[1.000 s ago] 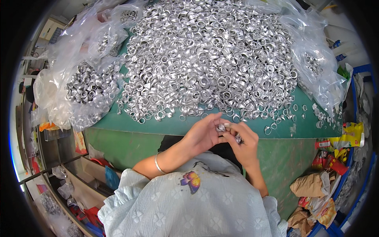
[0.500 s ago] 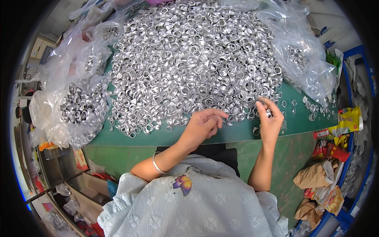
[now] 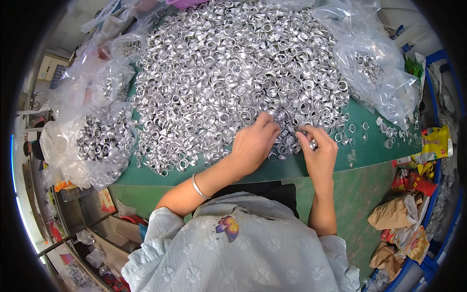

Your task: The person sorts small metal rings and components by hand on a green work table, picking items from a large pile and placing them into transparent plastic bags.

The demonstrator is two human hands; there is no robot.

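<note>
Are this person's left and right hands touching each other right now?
Apart. The head view shows a gap between the left hand's fingertips and those of the right hand, with silvery rings visible in it.

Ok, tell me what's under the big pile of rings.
The pile of silvery rings rests on a green tabletop, visible along its near edge and right side; what lies beneath the middle is covered.

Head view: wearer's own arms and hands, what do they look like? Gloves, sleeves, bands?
Left hand and right hand are both gloveless. A slim silver-coloured bangle circles the left wrist; none shows on the right. Pale blue, textured sleeves end near the elbows, leaving both forearms uncovered. No cables visible.
</note>
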